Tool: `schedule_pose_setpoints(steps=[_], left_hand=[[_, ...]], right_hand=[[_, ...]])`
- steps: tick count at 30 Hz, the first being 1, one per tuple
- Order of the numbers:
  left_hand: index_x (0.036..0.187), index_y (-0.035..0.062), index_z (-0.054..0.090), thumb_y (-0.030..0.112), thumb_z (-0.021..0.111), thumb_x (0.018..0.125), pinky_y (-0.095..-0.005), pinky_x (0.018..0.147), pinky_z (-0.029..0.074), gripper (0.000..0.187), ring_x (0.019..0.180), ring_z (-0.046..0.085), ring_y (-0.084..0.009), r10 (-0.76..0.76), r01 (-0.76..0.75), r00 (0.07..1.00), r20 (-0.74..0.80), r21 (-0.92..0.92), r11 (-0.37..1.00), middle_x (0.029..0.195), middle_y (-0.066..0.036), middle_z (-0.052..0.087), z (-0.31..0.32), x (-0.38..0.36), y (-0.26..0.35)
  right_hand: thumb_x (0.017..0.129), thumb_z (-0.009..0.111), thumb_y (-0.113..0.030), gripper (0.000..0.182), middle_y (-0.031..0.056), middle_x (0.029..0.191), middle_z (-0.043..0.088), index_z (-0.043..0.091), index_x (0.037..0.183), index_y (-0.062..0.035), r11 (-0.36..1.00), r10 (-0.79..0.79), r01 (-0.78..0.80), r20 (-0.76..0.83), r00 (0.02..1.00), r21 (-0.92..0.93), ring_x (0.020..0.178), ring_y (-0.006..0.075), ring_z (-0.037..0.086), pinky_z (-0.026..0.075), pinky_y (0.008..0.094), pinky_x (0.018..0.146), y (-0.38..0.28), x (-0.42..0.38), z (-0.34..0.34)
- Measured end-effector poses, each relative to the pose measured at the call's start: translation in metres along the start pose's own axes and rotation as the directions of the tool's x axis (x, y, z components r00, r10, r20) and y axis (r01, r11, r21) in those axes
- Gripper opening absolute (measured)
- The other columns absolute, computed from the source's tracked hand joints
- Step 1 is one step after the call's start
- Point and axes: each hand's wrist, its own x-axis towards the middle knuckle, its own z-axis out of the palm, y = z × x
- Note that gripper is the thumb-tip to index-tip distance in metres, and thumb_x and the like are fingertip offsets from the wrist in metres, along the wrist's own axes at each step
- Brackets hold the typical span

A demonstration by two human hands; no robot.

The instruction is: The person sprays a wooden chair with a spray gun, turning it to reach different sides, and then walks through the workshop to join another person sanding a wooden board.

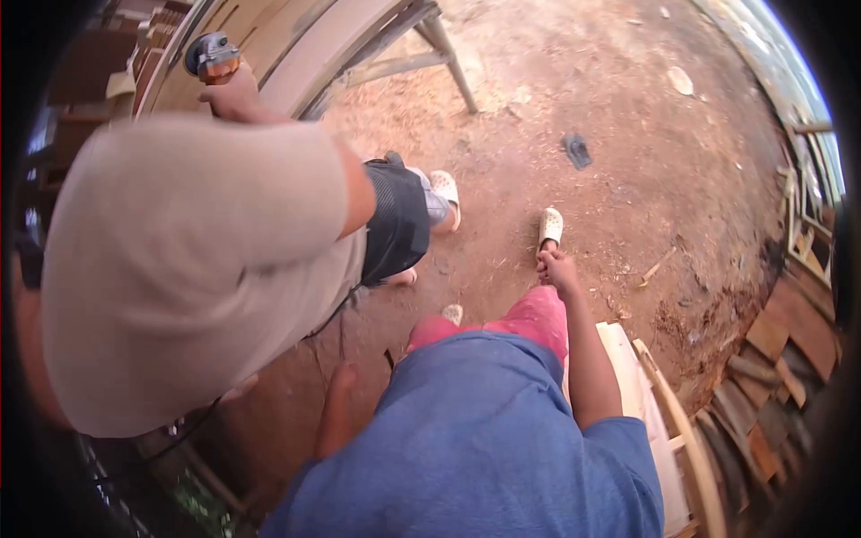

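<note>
My right hand (pixel 558 271) is held out in front of my red shorts (pixel 529 318), above one of my cream clogs (pixel 551 224). Its fingers are curled together; whatever they may hold is too small to make out. Low on the left, beside my blue shirt (pixel 475 430), hangs my left hand (pixel 343 372), blurred, with its fingers not distinguishable. Close on my left, a co-worker in a beige shirt (pixel 197 215) grips an orange and grey power tool (pixel 215 59) with a round head, at a wooden panel (pixel 260 27).
A wooden trestle leg (pixel 453 67) stands on the reddish dirt floor (pixel 502 143). A flat dark object (pixel 576 151) lies ahead. To my right are pale boards (pixel 628 359) and a pile of wood offcuts (pixel 776 359). A dark cord (pixel 193 430) runs by the co-worker.
</note>
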Motion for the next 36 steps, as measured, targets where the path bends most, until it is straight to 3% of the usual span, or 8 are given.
schedule_pose_setpoints(steps=[4,7,10,16,24,28,32,36], left_hand=[[0.079,0.0029,0.064,0.014,0.052,0.089,-0.0328,0.06,0.051,0.018,0.062,0.062,-0.0189,0.388,-0.389,0.919,0.067,0.3,0.871,0.074,-0.01,0.066,0.075,-0.087,0.005],[0.08,0.0027,0.066,0.013,0.054,0.09,-0.0316,0.063,0.051,0.019,0.065,0.064,-0.0181,-0.013,0.004,0.995,0.1,0.095,0.995,0.074,-0.011,0.067,0.136,-0.168,0.105],[0.086,0.0009,0.066,0.015,0.053,0.093,-0.0308,0.067,0.052,0.02,0.07,0.065,-0.0171,0.052,-0.058,0.998,0.044,0.147,0.988,0.08,-0.011,0.068,0.176,-0.197,0.149],[0.103,-0.0022,0.061,0.024,0.049,0.099,-0.032,0.07,0.053,0.029,0.075,0.067,-0.0176,-0.002,-0.024,0.996,-0.086,-0.299,0.954,0.084,-0.009,0.069,0.241,-0.216,0.174],[0.093,-0.0014,0.064,0.022,0.054,0.095,-0.0329,0.068,0.049,0.025,0.074,0.061,-0.0159,-0.188,0.021,0.965,-0.184,-0.659,0.752,0.079,-0.008,0.066,0.345,-0.276,0.14],[0.084,-0.0046,0.063,0.018,0.056,0.09,-0.0364,0.065,0.047,0.025,0.069,0.06,-0.0194,0.14,-0.284,0.921,-0.364,-0.379,0.881,0.074,-0.012,0.064,0.393,-0.302,0.113],[0.084,-0.0053,0.063,0.018,0.055,0.09,-0.0358,0.063,0.048,0.026,0.068,0.061,-0.0203,0.057,-0.203,0.952,-0.301,-0.481,0.853,0.074,-0.013,0.064,0.425,-0.308,0.072],[0.084,-0.0061,0.063,0.019,0.054,0.091,-0.0353,0.062,0.049,0.027,0.067,0.062,-0.0212,-0.017,-0.126,0.973,-0.229,-0.593,0.795,0.074,-0.014,0.065,0.44,-0.292,0.031]], right_hand=[[0.094,0.054,-0.021,0.019,0.0024,0.067,0.06,0.064,0.092,-0.0055,0.987,0.079,-0.069,0.064,0.995,-0.144,0.05,0.01,0.054,0.045,0.0247,0.045,-0.058,0.032,-0.026],[0.093,0.053,-0.02,0.019,0.0022,0.067,0.059,0.064,0.09,-0.0054,0.976,0.124,-0.103,0.101,0.987,-0.19,0.05,0.0097,0.053,0.044,0.0243,0.045,-0.071,0.055,-0.046],[0.092,0.054,-0.019,0.017,0.0013,0.066,0.058,0.064,0.089,-0.0055,0.929,0.172,-0.122,0.115,0.978,-0.35,0.05,0.0097,0.052,0.043,0.0246,0.045,-0.089,0.08,-0.044],[0.093,0.061,-0.029,0.039,0.0064,0.091,0.064,0.059,0.12,-0.001,0.918,-0.054,0.295,0.651,0.757,-0.267,0.069,0.011,0.059,0.048,0.0273,0.059,-0.153,0.066,0.128],[0.093,0.055,-0.021,0.048,0.0139,0.131,0.057,0.046,0.138,-0.0072,0.603,-0.393,0.778,0.783,0.483,-0.177,0.121,0.0234,0.053,0.04,0.0337,0.103,-0.133,0.061,0.277],[0.087,0.064,-0.021,0.042,0.0155,0.121,0.063,0.057,0.124,-0.0027,0.539,-0.586,0.827,0.634,0.505,-0.161,0.114,0.0286,0.058,0.046,0.0372,0.095,-0.081,0.106,0.327],[0.091,0.062,-0.025,0.039,0.0132,0.114,0.065,0.058,0.123,-0.0027,0.431,-0.552,0.881,0.715,0.429,-0.196,0.106,0.0258,0.061,0.048,0.0333,0.091,-0.1,0.113,0.315],[0.09,0.062,-0.03,0.038,0.0113,0.101,0.067,0.06,0.116,-0.0021,0.602,-0.241,0.704,0.755,0.61,-0.377,0.089,0.026,0.065,0.054,0.0389,0.073,-0.147,0.078,0.282]])
